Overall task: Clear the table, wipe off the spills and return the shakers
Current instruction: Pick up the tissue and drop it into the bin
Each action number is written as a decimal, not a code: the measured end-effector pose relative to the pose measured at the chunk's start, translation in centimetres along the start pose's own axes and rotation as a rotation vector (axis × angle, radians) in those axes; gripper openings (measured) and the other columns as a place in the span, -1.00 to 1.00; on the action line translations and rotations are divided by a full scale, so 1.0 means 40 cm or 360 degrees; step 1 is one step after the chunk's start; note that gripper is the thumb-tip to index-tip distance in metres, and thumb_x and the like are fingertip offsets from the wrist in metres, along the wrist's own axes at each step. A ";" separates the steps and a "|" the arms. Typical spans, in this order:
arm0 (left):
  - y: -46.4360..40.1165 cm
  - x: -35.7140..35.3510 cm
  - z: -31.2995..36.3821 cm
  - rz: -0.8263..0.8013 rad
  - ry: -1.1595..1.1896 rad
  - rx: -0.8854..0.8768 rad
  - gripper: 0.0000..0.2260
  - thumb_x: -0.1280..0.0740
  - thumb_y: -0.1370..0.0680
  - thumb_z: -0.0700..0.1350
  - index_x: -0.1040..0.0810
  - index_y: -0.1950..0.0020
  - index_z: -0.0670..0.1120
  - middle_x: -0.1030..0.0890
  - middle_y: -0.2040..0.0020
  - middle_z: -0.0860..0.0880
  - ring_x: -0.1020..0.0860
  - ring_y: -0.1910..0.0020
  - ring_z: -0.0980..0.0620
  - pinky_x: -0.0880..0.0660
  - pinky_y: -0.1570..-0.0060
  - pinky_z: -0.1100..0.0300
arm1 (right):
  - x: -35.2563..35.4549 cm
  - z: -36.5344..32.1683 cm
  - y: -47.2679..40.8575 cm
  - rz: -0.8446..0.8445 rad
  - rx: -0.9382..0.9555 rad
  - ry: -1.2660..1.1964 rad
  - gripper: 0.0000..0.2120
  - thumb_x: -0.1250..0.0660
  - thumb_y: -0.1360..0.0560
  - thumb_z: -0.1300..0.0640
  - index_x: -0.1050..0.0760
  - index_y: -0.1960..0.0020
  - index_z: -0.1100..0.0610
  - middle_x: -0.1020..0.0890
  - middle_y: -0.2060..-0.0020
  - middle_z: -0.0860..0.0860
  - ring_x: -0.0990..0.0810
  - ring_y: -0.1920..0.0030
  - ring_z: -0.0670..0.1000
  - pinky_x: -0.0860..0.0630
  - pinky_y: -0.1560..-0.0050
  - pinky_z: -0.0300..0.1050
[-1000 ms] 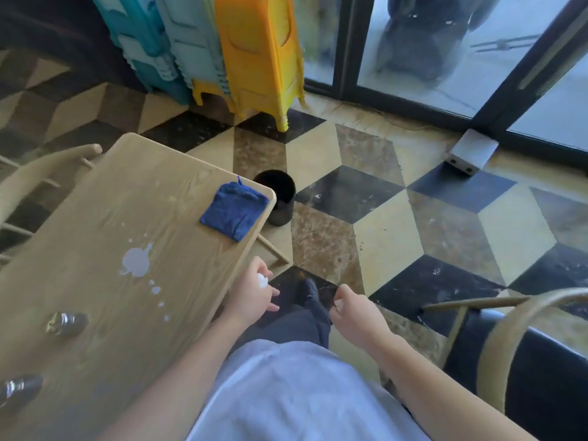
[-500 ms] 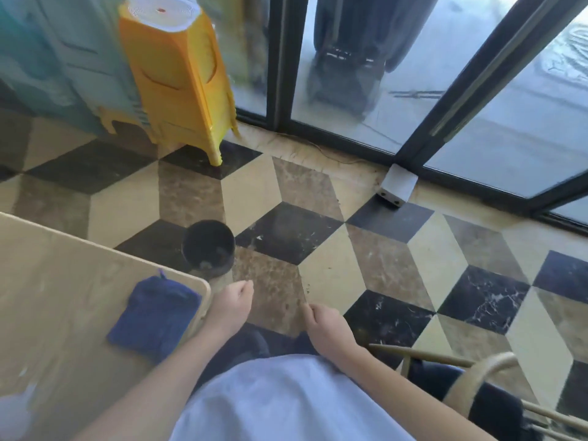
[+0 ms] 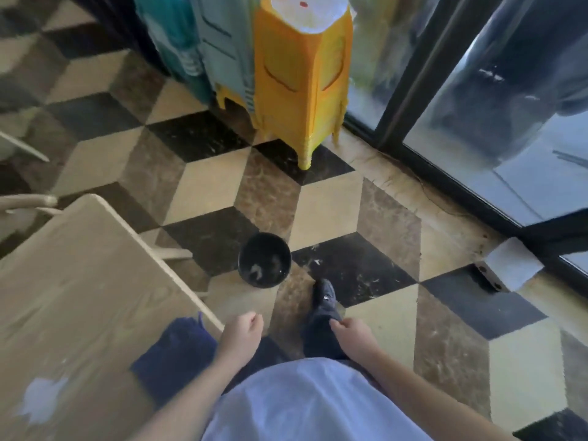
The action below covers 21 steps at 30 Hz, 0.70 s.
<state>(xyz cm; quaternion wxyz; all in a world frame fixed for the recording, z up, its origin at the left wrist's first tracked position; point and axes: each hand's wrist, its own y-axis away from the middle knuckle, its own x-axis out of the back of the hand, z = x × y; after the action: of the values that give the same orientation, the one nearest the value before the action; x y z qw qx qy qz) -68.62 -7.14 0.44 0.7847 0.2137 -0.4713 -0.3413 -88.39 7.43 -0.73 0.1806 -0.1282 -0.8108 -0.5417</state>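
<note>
The wooden table [image 3: 79, 281] fills the lower left, with a white spill [image 3: 41, 399] near its bottom edge. A blue cloth [image 3: 175, 351] lies crumpled at the table's near corner. My left hand [image 3: 241, 335] hangs just right of that corner, beside the cloth, its fingers curled with nothing visible in them. My right hand [image 3: 353, 335] hovers over my leg, fingers curled too and empty. A black bin [image 3: 264, 259] with white scraps inside stands on the floor ahead of my left hand. No shakers are in view.
Stacked plastic stools, yellow [image 3: 302, 74] and teal [image 3: 178, 43], stand at the back beside glass doors [image 3: 477, 106]. A chair [image 3: 25, 202] sits left of the table. My shoe [image 3: 324, 294] is on the checkered floor, and a white block [image 3: 509, 265] lies at the door frame.
My view has swung away from the table toward the floor and bin, and the shakers have left view. The small white scrap seen in my left hand no longer shows.
</note>
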 end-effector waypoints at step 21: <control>-0.668 -0.229 -0.040 -0.0230 0.0704 0.0699 -0.68 -0.40 -0.48 -0.17 -0.46 -0.07 0.22 -0.68 0.17 -0.01 -0.65 0.24 0.00 -0.56 0.19 0.11 | -0.038 -0.295 -0.711 -0.0569 0.0135 0.0633 -0.61 -0.11 -0.60 0.16 -0.35 -0.41 -0.02 -0.55 -0.02 0.01 -0.57 -0.06 0.08 -0.53 -0.16 -0.04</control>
<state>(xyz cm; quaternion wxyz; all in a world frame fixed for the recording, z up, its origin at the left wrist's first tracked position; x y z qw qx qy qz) -79.09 -18.39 -23.30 0.7770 0.4799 -0.3352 -0.2315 -96.69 -14.33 -20.96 0.2431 0.1336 -0.7911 -0.5452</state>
